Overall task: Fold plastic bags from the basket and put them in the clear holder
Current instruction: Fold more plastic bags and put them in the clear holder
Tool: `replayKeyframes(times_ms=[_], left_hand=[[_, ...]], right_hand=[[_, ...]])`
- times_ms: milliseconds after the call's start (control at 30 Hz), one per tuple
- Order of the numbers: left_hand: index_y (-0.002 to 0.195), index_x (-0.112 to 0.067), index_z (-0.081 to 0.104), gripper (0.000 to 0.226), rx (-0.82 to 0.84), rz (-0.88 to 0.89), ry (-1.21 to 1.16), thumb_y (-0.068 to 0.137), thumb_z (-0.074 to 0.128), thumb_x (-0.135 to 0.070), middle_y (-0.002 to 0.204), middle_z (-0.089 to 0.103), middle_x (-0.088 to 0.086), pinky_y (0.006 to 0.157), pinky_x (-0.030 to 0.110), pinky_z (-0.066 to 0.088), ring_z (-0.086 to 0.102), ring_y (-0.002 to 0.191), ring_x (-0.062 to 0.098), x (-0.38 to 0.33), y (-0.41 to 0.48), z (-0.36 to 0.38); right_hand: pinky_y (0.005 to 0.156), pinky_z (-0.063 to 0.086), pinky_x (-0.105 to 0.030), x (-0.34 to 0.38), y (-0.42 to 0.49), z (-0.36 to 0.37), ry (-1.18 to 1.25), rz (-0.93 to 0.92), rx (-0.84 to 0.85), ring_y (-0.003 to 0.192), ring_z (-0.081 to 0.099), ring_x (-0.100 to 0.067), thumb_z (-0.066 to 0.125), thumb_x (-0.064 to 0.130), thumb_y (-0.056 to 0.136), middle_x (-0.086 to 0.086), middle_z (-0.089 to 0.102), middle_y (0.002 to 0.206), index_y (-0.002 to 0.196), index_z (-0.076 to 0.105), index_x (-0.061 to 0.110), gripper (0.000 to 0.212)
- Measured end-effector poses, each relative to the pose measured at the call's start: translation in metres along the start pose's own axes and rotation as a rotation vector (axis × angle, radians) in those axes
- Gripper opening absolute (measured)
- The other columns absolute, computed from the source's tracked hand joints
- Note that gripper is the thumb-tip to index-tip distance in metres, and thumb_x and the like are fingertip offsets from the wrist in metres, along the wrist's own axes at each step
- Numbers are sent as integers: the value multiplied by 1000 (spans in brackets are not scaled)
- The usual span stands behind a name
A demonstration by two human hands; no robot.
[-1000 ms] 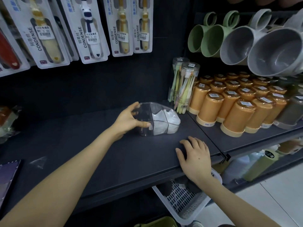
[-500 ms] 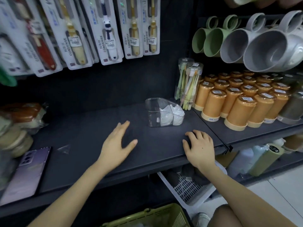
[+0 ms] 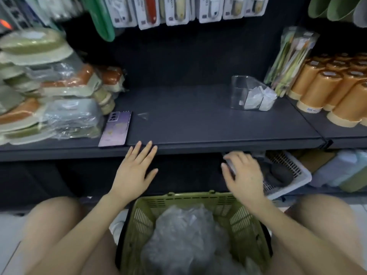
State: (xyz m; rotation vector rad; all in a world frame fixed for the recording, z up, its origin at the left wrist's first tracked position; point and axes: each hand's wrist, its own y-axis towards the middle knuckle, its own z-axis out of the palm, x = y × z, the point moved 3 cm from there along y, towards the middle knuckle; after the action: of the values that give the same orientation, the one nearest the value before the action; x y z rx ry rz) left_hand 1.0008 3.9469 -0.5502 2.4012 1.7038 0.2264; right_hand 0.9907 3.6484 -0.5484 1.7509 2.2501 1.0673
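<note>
Holder: curved clear plastic holder (image 3: 241,92), folded white bags (image 3: 258,99) inside, right end of dark grey shelf (image 3: 198,120).
Left hand (image 3: 135,171): released from the holder, fingertips at shelf's front edge.
Right hand (image 3: 244,175): withdrawn below shelf edge, loose, empty (blurred).
Basket: green plastic basket (image 3: 190,197) of crumpled clear bags (image 3: 184,235) below shelf; next fetch seems due.

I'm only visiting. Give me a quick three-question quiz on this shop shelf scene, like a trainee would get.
1. What fills the green basket?
2. True or false: the holder is empty.
3. The phone lies: A in the green basket, B on the shelf, C in the holder.

Key: 1 plastic bags; 2 false; 3 B.
</note>
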Motion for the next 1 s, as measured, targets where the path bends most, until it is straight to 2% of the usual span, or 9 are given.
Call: replayKeyframes(times_ms=[67, 200, 267, 467, 533, 633, 767, 867, 1000], left_hand=[[144, -9, 42, 63, -16, 6, -21, 93, 36, -45, 150, 41, 10, 115, 43, 20, 34, 139, 38, 0, -2, 3], [144, -12, 42, 58, -81, -28, -113, 92, 42, -37, 151, 40, 7, 117, 44, 16, 31, 141, 35, -1, -2, 8], [144, -12, 43, 56, -129, -30, -153, 90, 50, -29, 150, 42, 7, 118, 44, 14, 31, 141, 35, -1, -2, 11], [144, -14, 43, 70, -166, -21, -229, 78, 62, -1, 149, 42, 6, 118, 42, 9, 30, 141, 34, 5, 0, 14], [145, -14, 42, 75, -160, -20, -232, 74, 61, 4, 150, 41, 6, 119, 41, 8, 28, 142, 33, 5, 0, 14], [145, -14, 41, 79, -164, -30, -244, 71, 59, 8, 151, 40, 6, 119, 40, 6, 27, 143, 33, 4, 0, 13], [145, -14, 41, 81, -173, -23, -276, 70, 61, 9, 151, 39, 7, 119, 41, 7, 26, 143, 33, 6, 0, 12], [142, -14, 45, 72, -178, -81, -379, 75, 67, -1, 151, 39, 7, 119, 41, 8, 23, 145, 31, 2, 3, 9], [123, -19, 66, 41, -231, -279, -798, 85, 63, -36, 146, 43, -3, 113, 12, 15, 29, 141, 13, -26, -20, 4]], right_hand=[[71, 50, -34, 15, -41, 33, 42, 97, 229, 88, 64, -26, 56, 32, 91, -5, 67, 96, 101, 69, 11, 27], [85, 49, -32, 8, -106, 111, 31, 471, 976, 110, 61, -27, 56, 45, 92, -9, 67, 117, 128, 58, 16, 46], [92, 48, -32, 4, -129, 131, 9, 544, 1129, 117, 58, -26, 54, 52, 91, -9, 62, 127, 135, 52, 17, 56], [108, 35, -32, -3, -187, 161, 198, 896, 1155, 134, 41, -27, 73, 39, 82, -9, 41, 146, 145, 35, 8, 79], [103, 40, -34, 0, -200, 169, 135, 908, 1215, 127, 47, -26, 71, 41, 83, -9, 46, 142, 140, 43, 12, 69], [87, 49, -30, 0, -194, 174, -80, 771, 1170, 103, 59, -22, 63, 41, 84, -7, 63, 120, 103, 63, 17, 31], [53, 39, -16, 10, -138, 153, 70, 652, 1150, 87, 63, -19, 61, 30, 87, -7, 70, 98, 99, 71, 9, 26], [56, 32, -28, 22, -86, 116, 231, 568, 1034, 58, 46, -11, 67, 23, 85, 3, 52, 59, 54, 53, 21, 34], [58, 28, -28, 34, -29, 48, 498, 547, 921, 52, 35, -10, 71, 19, 85, 2, 36, 52, 56, 44, 9, 40]])
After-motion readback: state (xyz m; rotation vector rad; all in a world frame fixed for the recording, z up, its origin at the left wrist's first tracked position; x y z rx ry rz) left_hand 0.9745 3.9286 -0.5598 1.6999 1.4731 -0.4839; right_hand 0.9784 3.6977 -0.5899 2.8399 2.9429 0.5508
